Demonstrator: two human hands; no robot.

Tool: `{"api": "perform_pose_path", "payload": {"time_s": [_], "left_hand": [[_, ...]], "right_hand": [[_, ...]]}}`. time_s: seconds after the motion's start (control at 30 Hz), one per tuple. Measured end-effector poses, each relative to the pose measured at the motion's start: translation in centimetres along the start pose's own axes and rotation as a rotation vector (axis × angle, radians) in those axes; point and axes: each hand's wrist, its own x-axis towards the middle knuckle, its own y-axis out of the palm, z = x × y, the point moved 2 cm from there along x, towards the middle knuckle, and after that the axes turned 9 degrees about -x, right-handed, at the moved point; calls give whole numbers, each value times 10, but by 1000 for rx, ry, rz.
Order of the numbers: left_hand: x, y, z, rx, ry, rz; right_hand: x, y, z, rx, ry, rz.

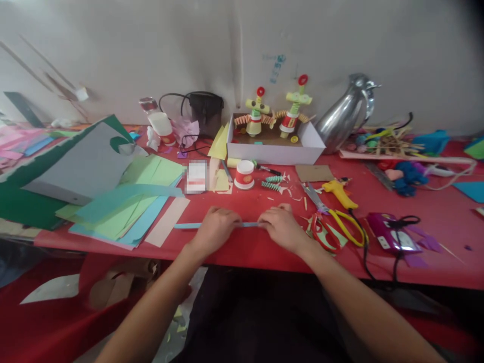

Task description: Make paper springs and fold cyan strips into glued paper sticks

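Note:
A thin light-blue paper strip point(188, 226) lies along the front of the red table point(446, 212). My left hand point(216, 227) is closed over its middle, fingers curled down on it. My right hand point(280, 226) pinches the strip's right end, fingers closed. The strip sticks out to the left of my left hand and shows between both hands. Just beyond my hands stand an upturned red-and-white paper cup point(244, 174) and two small green accordion-folded paper pieces point(273, 182).
A stack of coloured paper sheets point(124, 206) lies left. Scissors with yellow handles point(340, 222), red scissors point(323, 233), a yellow glue gun point(338, 192) and a purple device point(389, 233) lie right. A white box point(274, 143) holding two cup figures and a metal jug point(346, 113) stand at the back.

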Motion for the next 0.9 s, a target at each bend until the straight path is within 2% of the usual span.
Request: {"api": "perform_pose_path", "payload": {"time_s": [0.13, 0.33, 0.5, 0.63, 0.73, 0.8, 0.9], "left_hand": [[-16, -19, 24, -57, -30, 17], [-38, -44, 60, -189, -167, -17], [-50, -52, 83, -324, -313, -46], [-54, -50, 95, -420, -358, 12], [-45, -45, 84, -337, -264, -62], [-31, -39, 63, -223, -155, -155], [-4, -27, 24, -225, -91, -157]], "right_hand": [[0, -6, -7, 32, 35, 40], [-2, -18, -21, 23, 89, 71], [-1, -29, -32, 226, 130, 106], [-1, -33, -44, 345, 215, 67], [0, -32, -47, 412, 246, 14], [3, -32, -45, 433, 248, -21], [9, -36, -42, 467, 229, -51]]}}
